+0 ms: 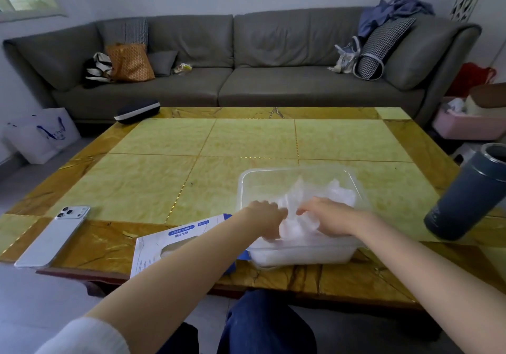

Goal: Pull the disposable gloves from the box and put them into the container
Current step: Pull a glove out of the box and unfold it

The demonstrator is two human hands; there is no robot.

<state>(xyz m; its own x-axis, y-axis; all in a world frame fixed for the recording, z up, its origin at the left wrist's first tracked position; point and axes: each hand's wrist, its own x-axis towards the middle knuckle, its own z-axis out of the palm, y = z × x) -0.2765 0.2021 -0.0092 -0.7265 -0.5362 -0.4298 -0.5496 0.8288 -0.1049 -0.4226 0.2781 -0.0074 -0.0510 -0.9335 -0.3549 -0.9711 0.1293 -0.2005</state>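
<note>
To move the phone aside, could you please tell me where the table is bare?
Bare: the green tiles between phone, glasses case and container. Crowded: the near edge, where glove box, left hand, right hand and flask gather.

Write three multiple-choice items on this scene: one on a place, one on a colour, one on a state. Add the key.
1. Where on the table does the phone lie?
A. near left corner
B. far right corner
C. middle

2. What colour is the tumbler?
A. red
B. dark grey-blue
C. white

3. What are the left hand and right hand doing?
A. lying flat on the table
B. gripping crumpled gloves over the container
C. lifting the phone

Key:
1 A, the phone sits by the near left edge.
2 B, its body is dark grey-blue.
3 B, the fingers of both hands curl into the clear gloves above the container.
</note>
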